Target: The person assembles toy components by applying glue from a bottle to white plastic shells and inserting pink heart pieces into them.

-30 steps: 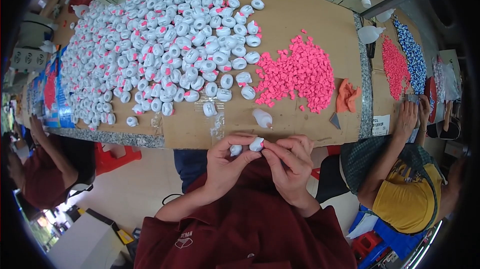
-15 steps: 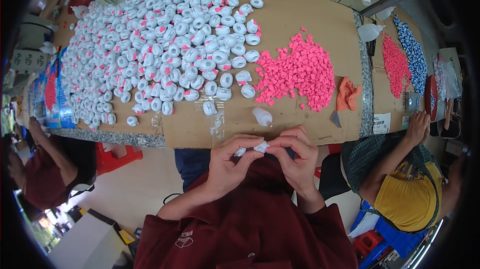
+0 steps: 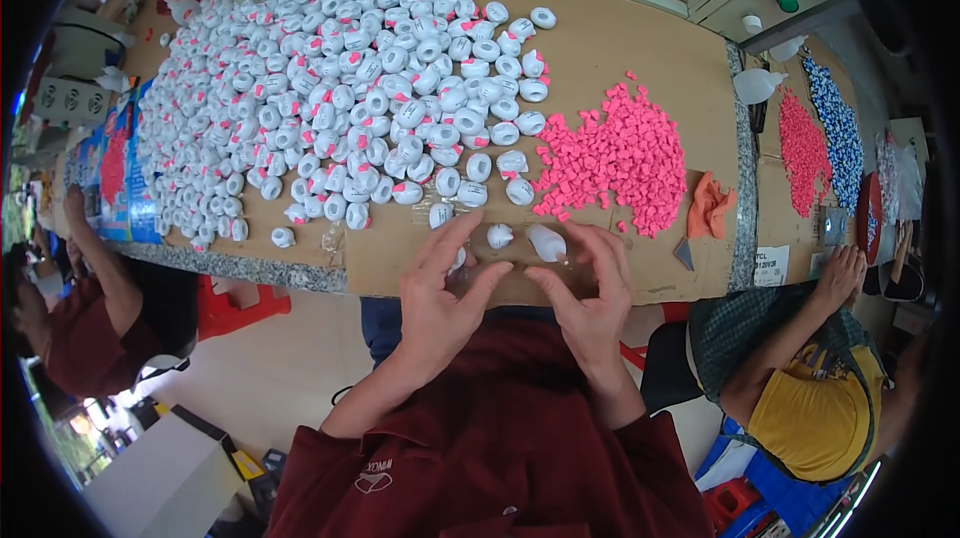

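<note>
My left hand [image 3: 437, 303] has thumb and forefinger apart, while a small white plastic piece [image 3: 458, 260] is tucked against its other fingers, partly hidden. My right hand [image 3: 592, 293] is open, thumb and fingers spread, holding nothing. Between the hands, a single white rounded piece [image 3: 499, 235] rests at the cardboard's near side. Beside my right fingertips lies a small translucent squeeze bottle [image 3: 546, 243]. Many white pieces with round holes, some bearing pink bits, form a large pile [image 3: 340, 103] to the left. A heap of small pink parts [image 3: 620, 163] is at the right.
Cardboard [image 3: 590, 33] covers the bench, with a stone edge [image 3: 250, 270] in front. An orange cloth [image 3: 711, 206] and a dark triangular piece [image 3: 684, 254] lie right. People sit on both sides; the right one wears a yellow shirt [image 3: 815, 408]. Red stools [image 3: 240, 308] stand below.
My hands have parted and moved slightly forward over the bench edge. The white piece pinched between them is released and now rests on the cardboard. The view has shifted slightly.
</note>
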A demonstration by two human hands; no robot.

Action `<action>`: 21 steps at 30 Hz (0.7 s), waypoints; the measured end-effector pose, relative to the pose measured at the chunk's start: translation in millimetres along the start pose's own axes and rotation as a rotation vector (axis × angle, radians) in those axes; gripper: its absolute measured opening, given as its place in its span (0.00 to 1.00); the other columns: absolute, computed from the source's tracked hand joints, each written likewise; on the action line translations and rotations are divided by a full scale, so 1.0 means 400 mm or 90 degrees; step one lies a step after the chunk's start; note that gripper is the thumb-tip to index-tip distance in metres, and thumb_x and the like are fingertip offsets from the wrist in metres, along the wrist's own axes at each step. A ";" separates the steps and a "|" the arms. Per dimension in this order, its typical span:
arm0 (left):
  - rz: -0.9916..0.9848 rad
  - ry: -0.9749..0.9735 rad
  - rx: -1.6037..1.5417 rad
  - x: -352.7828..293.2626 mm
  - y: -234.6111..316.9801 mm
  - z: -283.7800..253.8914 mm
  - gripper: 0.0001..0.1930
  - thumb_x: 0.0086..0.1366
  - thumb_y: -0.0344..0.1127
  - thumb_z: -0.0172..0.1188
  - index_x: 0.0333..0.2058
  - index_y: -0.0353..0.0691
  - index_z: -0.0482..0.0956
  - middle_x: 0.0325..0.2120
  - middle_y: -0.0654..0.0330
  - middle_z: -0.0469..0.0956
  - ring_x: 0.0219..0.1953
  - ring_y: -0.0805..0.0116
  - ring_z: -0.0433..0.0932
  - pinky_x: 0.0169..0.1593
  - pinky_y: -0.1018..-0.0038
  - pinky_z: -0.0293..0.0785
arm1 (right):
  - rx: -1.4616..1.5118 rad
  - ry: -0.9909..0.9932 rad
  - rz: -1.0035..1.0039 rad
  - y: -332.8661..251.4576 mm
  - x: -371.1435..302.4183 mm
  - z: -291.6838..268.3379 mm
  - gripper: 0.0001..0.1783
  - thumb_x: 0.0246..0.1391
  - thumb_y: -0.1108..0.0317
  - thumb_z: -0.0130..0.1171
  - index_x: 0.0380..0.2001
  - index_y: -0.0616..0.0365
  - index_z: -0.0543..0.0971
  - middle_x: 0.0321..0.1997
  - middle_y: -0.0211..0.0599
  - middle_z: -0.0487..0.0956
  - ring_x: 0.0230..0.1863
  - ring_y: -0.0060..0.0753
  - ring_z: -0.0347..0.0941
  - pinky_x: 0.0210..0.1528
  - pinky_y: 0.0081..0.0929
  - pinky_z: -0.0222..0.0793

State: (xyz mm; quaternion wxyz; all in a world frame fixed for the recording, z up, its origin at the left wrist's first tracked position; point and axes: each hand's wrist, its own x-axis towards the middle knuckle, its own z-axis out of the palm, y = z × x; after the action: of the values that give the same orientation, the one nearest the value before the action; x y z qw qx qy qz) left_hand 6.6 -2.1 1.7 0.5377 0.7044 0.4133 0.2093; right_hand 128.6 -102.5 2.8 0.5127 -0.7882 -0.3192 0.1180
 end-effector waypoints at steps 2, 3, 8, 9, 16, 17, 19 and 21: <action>0.031 -0.009 -0.036 -0.012 -0.003 -0.012 0.22 0.53 0.23 0.61 0.48 0.38 0.70 0.39 0.58 0.73 0.35 0.73 0.75 0.34 0.80 0.71 | -0.030 -0.026 -0.084 0.034 -0.005 0.015 0.19 0.35 0.74 0.68 0.35 0.62 0.76 0.38 0.39 0.74 0.37 0.34 0.70 0.37 0.26 0.66; 0.063 -0.021 -0.072 -0.019 -0.005 -0.018 0.23 0.54 0.22 0.60 0.50 0.39 0.68 0.39 0.59 0.72 0.35 0.75 0.74 0.35 0.81 0.71 | -0.028 -0.029 -0.085 0.031 -0.002 0.009 0.19 0.35 0.74 0.68 0.35 0.62 0.76 0.38 0.39 0.74 0.37 0.34 0.70 0.37 0.26 0.66; -0.041 -0.141 -0.311 -0.044 -0.029 -0.033 0.24 0.56 0.20 0.57 0.53 0.39 0.66 0.40 0.61 0.71 0.36 0.78 0.73 0.38 0.83 0.71 | 0.254 -0.045 -0.018 0.025 -0.032 -0.019 0.19 0.46 0.80 0.57 0.44 0.66 0.67 0.43 0.45 0.74 0.43 0.30 0.71 0.47 0.25 0.66; -0.082 -0.226 -0.375 -0.045 -0.031 -0.035 0.24 0.57 0.20 0.57 0.53 0.38 0.66 0.40 0.62 0.70 0.37 0.79 0.73 0.39 0.83 0.71 | 0.244 -0.108 -0.038 0.036 -0.037 -0.030 0.19 0.51 0.78 0.50 0.46 0.63 0.61 0.46 0.48 0.71 0.46 0.29 0.68 0.47 0.24 0.64; -0.159 -0.168 -0.440 -0.008 0.002 0.002 0.22 0.58 0.21 0.56 0.52 0.34 0.67 0.39 0.62 0.73 0.40 0.76 0.74 0.44 0.81 0.71 | 0.219 -0.062 -0.001 0.025 -0.054 -0.068 0.20 0.49 0.78 0.54 0.47 0.67 0.65 0.41 0.45 0.76 0.43 0.29 0.72 0.46 0.22 0.67; -0.159 -0.169 -0.440 -0.005 0.001 0.001 0.22 0.58 0.21 0.56 0.52 0.34 0.67 0.39 0.62 0.73 0.40 0.76 0.74 0.44 0.81 0.71 | 0.225 -0.056 0.012 0.023 -0.058 -0.075 0.20 0.47 0.77 0.56 0.46 0.67 0.67 0.38 0.43 0.76 0.39 0.27 0.72 0.42 0.21 0.67; -0.160 -0.195 -0.455 0.000 -0.006 -0.006 0.21 0.57 0.19 0.56 0.50 0.33 0.67 0.39 0.56 0.76 0.41 0.73 0.75 0.41 0.80 0.74 | 0.231 -0.051 0.026 0.029 -0.059 -0.089 0.21 0.46 0.76 0.59 0.45 0.67 0.69 0.35 0.41 0.77 0.35 0.26 0.72 0.39 0.20 0.67; -0.142 -0.202 -0.459 -0.005 -0.027 -0.009 0.19 0.56 0.19 0.56 0.48 0.32 0.68 0.39 0.55 0.75 0.40 0.72 0.76 0.40 0.79 0.75 | 0.174 -0.067 -0.051 0.036 -0.055 -0.108 0.20 0.39 0.72 0.64 0.39 0.67 0.75 0.29 0.37 0.76 0.26 0.24 0.69 0.29 0.18 0.64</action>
State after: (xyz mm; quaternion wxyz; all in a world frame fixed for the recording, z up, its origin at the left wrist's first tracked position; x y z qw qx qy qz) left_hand -1.3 -0.6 -6.9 0.8264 0.4454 0.2995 0.1701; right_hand 139.3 -151.7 6.2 0.6022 -0.6906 -0.3574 0.1809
